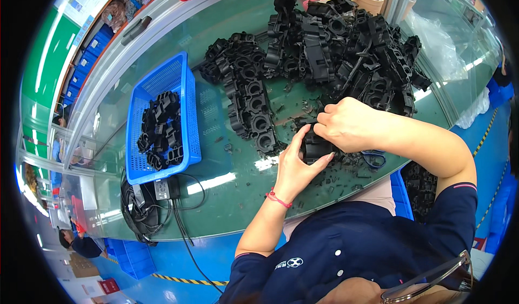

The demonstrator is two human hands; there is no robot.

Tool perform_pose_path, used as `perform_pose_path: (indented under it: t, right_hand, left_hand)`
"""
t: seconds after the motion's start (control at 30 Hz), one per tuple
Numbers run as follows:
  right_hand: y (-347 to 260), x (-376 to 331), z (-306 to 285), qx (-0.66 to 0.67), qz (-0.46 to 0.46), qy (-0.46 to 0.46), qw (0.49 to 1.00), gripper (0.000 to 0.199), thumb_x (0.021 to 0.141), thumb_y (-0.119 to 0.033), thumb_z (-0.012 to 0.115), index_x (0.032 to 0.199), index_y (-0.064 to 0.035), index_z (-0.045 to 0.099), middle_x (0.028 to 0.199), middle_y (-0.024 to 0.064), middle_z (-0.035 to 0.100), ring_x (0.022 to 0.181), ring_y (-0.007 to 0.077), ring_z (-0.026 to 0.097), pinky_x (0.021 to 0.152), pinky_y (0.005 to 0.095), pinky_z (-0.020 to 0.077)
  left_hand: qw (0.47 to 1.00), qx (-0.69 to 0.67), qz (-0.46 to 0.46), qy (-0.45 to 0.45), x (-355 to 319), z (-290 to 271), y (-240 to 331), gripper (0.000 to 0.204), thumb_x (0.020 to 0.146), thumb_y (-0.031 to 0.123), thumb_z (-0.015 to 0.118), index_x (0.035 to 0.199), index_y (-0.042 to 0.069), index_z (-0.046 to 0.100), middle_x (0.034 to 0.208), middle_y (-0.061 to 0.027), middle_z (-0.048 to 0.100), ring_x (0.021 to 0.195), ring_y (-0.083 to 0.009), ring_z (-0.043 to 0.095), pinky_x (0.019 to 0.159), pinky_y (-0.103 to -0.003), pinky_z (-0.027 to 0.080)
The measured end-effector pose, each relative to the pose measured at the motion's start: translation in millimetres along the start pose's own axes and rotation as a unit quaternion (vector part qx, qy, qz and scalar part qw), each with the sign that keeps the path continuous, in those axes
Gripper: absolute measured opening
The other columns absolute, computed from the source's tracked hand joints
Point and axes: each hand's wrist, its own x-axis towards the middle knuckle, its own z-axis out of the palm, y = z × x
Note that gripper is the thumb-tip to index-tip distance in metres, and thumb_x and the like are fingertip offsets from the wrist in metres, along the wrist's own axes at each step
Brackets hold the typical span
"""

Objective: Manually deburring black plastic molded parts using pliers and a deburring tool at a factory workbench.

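Pinching a blocky black plastic part [314, 149] in my left grip [295, 170]; right grip [347, 124] curled at its edge, hold hidden.

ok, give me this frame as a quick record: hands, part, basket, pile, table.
left hand: thumb and fingers spread around the black part
right hand: fingers curled in against the part's far side; grip hidden
basket: blue, perforated, left of the hands, holding smaller black pieces
pile: black ribbed parts, heaped beyond the hands
table: green top, small black scraps around the hands
cables: black, coiled near the basket
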Motion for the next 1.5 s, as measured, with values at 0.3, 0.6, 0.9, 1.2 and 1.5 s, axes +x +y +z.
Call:
perform_pose_path:
  t: [0.3,0.6,0.9,1.2,1.5]
  right_hand:
    - [-10,10,14,-0.061,-0.028,-0.093,0.993,0.016,0.068,-0.019,0.061,0.071,-0.0029,0.061,0.067,0.007,0.06,0.065,0.0201,0.061,0.053,0.031,0.0488]
    - [-13,11,11,-0.046,-0.006,-0.108,0.993,0.018,0.068,-0.02,0.062,0.071,-0.0025,0.061,0.069,0.0071,0.06,0.065,0.0198,0.06,0.053,0.0313,0.0486]
    - [-14,10,11,-0.058,-0.013,-0.06,0.996,0.018,0.069,-0.019,0.063,0.074,-0.0025,0.062,0.072,0.0073,0.061,0.071,0.0198,0.06,0.057,0.0301,0.0485]
    - [-14,10,13,-0.089,-0.006,-0.042,0.995,0.017,0.069,-0.02,0.063,0.075,-0.0039,0.061,0.073,0.0062,0.061,0.072,0.0197,0.06,0.057,0.0301,0.0479]
    - [0,15,3,-0.115,0.062,-0.042,0.991,0.013,0.068,-0.018,0.062,0.071,-0.0059,0.062,0.074,0.0048,0.061,0.074,0.0194,0.059,0.057,0.031,0.0474]
  left_hand:
    - [0.999,0.05,-0.022,0.004,0,-1,-1,0.069,0.067,0.012,0.079,0.128,0.002,0.047,0.09,-0.0114,0.067,0.082,-0.0143,0.067,0.073,-0.026,0.052]
    - [0.999,0.003,-0.038,0.015,0,-2,-10,0.069,0.067,0.02,0.081,0.125,0.0,0.05,0.089,-0.0155,0.068,0.081,-0.0168,0.067,0.072,-0.029,0.052]
    - [0.999,-0.007,-0.051,0.003,1,-3,-7,0.069,0.068,0.017,0.08,0.126,-0.001,0.048,0.097,-0.0163,0.067,0.084,-0.0177,0.067,0.074,-0.029,0.053]
    - [0.998,-0.027,-0.062,-0.005,2,-4,-6,0.07,0.068,0.016,0.08,0.128,-0.001,0.047,0.096,-0.0157,0.067,0.085,-0.0173,0.067,0.074,-0.028,0.053]
    - [0.994,-0.103,-0.028,-0.029,-1,-1,-7,0.063,0.072,0.014,0.078,0.125,-0.001,0.048,0.095,-0.014,0.067,0.086,-0.0173,0.067,0.076,-0.027,0.053]
